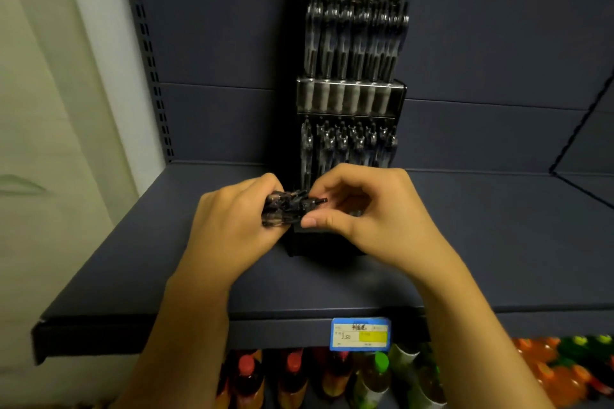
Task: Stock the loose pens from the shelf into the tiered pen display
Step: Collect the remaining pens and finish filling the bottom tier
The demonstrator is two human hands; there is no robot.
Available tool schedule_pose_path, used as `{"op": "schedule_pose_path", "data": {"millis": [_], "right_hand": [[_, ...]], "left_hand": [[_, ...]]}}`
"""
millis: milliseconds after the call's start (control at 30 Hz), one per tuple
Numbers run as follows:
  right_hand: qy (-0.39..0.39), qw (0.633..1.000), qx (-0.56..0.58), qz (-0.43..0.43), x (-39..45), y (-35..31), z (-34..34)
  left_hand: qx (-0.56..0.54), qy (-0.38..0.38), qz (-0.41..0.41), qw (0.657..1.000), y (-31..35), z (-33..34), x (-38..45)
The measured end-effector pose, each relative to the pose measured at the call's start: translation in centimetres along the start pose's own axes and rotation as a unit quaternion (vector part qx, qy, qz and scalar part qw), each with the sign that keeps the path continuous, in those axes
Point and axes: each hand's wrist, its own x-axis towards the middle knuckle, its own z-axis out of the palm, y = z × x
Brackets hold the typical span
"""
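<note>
Head view, looking down over my two hands at the shelf. My left hand [232, 219] is curled round a bundle of pens [285, 207], gripping them as a sheaf; their long axis runs roughly left to right, parallel to the shelf's front edge, with the clip ends pointing right toward my other hand. My right hand [362, 209] meets that end of the bundle: thumb and forefinger pinch the tip of a single pen [315, 202] that juts out of the sheaf, the remaining fingers loosely curled beneath. The two hands are just beside each other, joined only through the pens.

Directly behind them, touching the back panel and standing midway along the shelf [133, 259], rises the tiered pen display [352, 96]. Its lowest tier lies immediately beyond my right knuckles, partly hidden by them; upper tiers already hold upright pens. I judge the right hand the nearer to that tier, so the drawn pen must be turned from lying across to standing upright before it drops in. Whether a free slot remains in the lowest tier I cannot tell.

On the shelf's front edge sits a price label [361, 334]; below it, bottles [295, 378] stand in a row.
</note>
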Motion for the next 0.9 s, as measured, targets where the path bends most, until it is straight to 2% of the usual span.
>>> {"op": "schedule_pose_path", "data": {"millis": [167, 400, 667, 900], "right_hand": [[0.054, 0.992, 0.087, 0.075, -0.6, 0.0, 1.0], [0.116, 0.973, 0.183, 0.081, -1.4, -0.3, -0.3], [0.082, 0.965, 0.233, 0.094, -1.6, 0.2, 0.6], [0.121, 0.945, 0.296, 0.071, -1.5, 0.3, 0.7]], "left_hand": [[0.003, -0.002, -0.004, 1.000, 0.3, 0.0, 0.1], [-0.011, -0.016, -0.019, 1.000, 0.3, 0.0, 0.1], [-0.015, -0.036, -0.043, 0.998, 0.6, -0.1, 0.2], [-0.020, -0.034, -0.060, 0.997, 0.8, -0.1, 0.2]]}}
